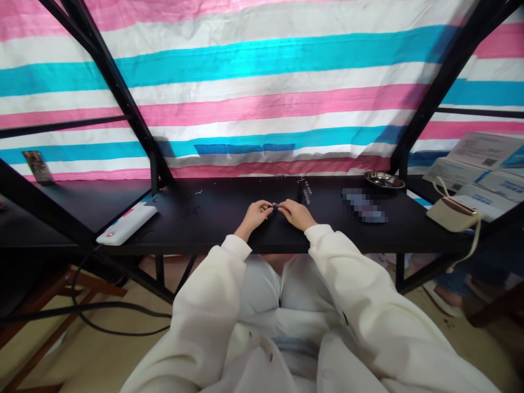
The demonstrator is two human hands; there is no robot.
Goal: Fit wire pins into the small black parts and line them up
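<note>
Over the black table (pixel 213 218), my left hand (pixel 254 216) and my right hand (pixel 298 214) meet at the fingertips. Between them is a small grey piece (pixel 275 206), pinched from both sides; its details are too small to make out. Just beyond my right hand, a cluster of small clear and whitish pieces (pixel 308 192) stands beside a dark block. Tiny whitish bits (pixel 280 176) lie along the table's back edge.
A white case (pixel 127 224) lies at the left. On the right are a blurred blue item (pixel 364 206), a round metal dish (pixel 383 180), a cream bag (pixel 452 212) and white boxes (pixel 483 158). Black frame bars (pixel 118 93) slant at both sides. A person's foot (pixel 444 297) shows lower right.
</note>
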